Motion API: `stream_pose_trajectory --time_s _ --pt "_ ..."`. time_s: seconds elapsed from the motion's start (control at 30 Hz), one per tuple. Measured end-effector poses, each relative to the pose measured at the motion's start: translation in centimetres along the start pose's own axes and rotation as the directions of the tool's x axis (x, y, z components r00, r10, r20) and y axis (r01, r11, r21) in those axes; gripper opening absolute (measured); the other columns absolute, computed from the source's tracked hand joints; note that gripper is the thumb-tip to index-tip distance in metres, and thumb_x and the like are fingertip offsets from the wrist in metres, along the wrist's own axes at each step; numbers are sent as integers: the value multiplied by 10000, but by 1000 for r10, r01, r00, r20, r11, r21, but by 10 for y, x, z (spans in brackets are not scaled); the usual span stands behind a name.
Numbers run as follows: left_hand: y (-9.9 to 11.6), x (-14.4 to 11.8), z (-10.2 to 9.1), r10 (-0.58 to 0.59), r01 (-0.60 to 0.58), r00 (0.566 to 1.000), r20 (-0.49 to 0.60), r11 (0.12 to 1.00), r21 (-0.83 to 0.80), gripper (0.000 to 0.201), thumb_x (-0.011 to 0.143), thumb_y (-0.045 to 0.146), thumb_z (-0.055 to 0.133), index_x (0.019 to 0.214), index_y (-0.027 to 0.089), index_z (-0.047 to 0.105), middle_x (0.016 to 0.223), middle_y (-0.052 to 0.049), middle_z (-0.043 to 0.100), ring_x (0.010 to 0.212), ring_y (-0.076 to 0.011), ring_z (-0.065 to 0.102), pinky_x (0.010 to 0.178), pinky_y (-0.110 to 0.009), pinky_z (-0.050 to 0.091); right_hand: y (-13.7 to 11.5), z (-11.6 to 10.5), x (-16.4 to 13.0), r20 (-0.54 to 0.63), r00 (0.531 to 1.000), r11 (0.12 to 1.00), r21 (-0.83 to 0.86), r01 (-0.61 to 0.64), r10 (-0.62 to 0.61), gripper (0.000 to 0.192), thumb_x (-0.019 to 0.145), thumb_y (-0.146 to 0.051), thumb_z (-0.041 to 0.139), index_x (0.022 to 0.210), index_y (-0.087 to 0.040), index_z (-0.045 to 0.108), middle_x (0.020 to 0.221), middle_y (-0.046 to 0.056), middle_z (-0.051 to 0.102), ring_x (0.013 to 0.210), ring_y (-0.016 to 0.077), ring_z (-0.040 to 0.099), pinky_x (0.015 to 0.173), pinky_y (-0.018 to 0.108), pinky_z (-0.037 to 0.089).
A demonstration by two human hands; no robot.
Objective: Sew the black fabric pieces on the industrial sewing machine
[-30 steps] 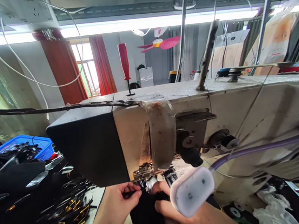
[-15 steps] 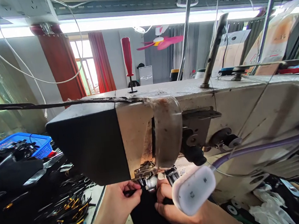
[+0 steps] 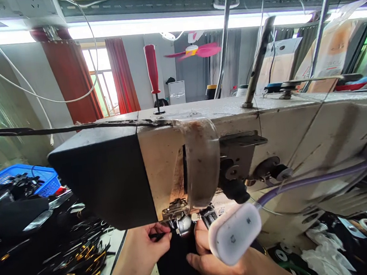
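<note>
A beige sewing machine (image 3: 162, 157) with a dark end cover spans the view. Under its head, my left hand (image 3: 145, 249) pinches a narrow black strip (image 3: 157, 235) between thumb and fingers, just left of the metal presser foot (image 3: 183, 226). My right hand (image 3: 217, 255) lies on black fabric (image 3: 178, 263) to the right of the foot, its fingers bent and partly hidden. A white oval lamp (image 3: 236, 235) on a purple flexible arm covers part of that hand. The needle cannot be made out.
At the left lie a blue basket (image 3: 50, 185) of black pieces and a heap of black and yellow strips (image 3: 88, 259). A red-handled screwdriver (image 3: 152, 69) stands upright on the machine. Crumpled plastic (image 3: 326, 249) and bobbins (image 3: 281, 255) sit at the right.
The whole view has shifted a little, so the machine appears slightly further left. Both hands keep their places by the presser foot; my left hand still pinches the strip.
</note>
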State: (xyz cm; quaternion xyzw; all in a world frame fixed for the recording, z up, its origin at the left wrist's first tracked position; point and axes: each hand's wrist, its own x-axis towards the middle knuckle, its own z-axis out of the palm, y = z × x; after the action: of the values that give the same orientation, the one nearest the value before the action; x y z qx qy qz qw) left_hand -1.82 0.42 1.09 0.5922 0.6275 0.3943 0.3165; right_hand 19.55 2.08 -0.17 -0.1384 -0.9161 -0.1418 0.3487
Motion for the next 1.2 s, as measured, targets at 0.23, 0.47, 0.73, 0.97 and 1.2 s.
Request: stream_pose_trajectory --time_s 0.23,0.47,0.73,0.97,1.2 --pt "-11 3 7 -11 9 999 -48 999 -43 200 622 364 616 679 201 715 700 -25 748 707 -212 705 683 -271 546 -3 6 5 -21 1000 996 -92 7 -9 161 732 -40 567 774 -178 639 700 28 565 648 142 483 561 234 378" --pt "-20 8 12 -43 37 996 -74 997 -74 231 576 411 606 638 211 703 672 -30 740 676 -220 695 656 -284 547 4 46 -12 1 1000 989 -150 4 -4 169 841 -152 569 678 -197 576 651 4 533 670 152 502 695 262 459" --pt "-19 9 8 -67 64 997 -30 995 -78 249 587 415 625 670 202 724 696 -31 749 685 -216 692 668 -283 549 1 47 -13 137 980 989 -15 -146 147 125 836 -165 598 715 -198 597 713 -6 580 688 150 530 675 245 487" --pt "-16 6 10 -79 75 995 -55 995 -66 222 595 395 616 659 202 707 683 -22 740 682 -209 692 656 -272 538 -1 51 -11 106 972 978 -11 -209 209 101 835 -133 587 762 -200 606 891 42 669 842 182 610 737 259 507" --pt "-8 -6 -2 141 -139 990 -12 984 115 140 759 317 634 778 228 740 809 -25 788 781 -223 738 721 -282 564 -1 58 -11 -48 987 962 -219 -162 155 68 745 -231 559 798 -207 523 815 69 658 758 213 592 737 312 507"
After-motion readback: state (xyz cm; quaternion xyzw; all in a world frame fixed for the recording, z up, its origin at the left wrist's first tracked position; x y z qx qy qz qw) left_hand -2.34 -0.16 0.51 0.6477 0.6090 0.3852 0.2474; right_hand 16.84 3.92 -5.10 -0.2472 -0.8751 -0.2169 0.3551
